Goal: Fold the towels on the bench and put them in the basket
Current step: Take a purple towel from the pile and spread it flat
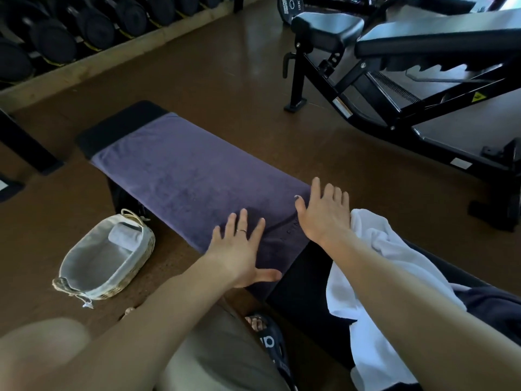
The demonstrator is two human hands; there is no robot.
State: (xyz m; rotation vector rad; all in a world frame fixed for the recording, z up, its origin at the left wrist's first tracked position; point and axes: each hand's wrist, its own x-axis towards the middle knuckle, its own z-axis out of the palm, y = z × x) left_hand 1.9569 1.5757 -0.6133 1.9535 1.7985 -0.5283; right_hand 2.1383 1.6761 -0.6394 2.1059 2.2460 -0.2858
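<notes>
A purple-grey towel [180, 176] lies spread flat along the black bench [118, 127]. My left hand [242, 249] presses flat on the towel's near end with fingers spread. My right hand [324, 213] lies flat on the towel's right near edge, fingers straight. A white towel [375, 266] sits bunched on the bench under my right forearm, with a dark cloth [490, 309] beside it. On the floor to the left of the bench stands the woven basket [141, 252] with a grey liner, and a folded light towel [124, 237] lies in its far end.
A rack of black dumbbells [84, 26] runs along the far left wall. An adjustable black gym bench [423, 52] stands at the right back. Brown floor lies between them. My knee and a sandalled foot [267, 337] are below the bench edge.
</notes>
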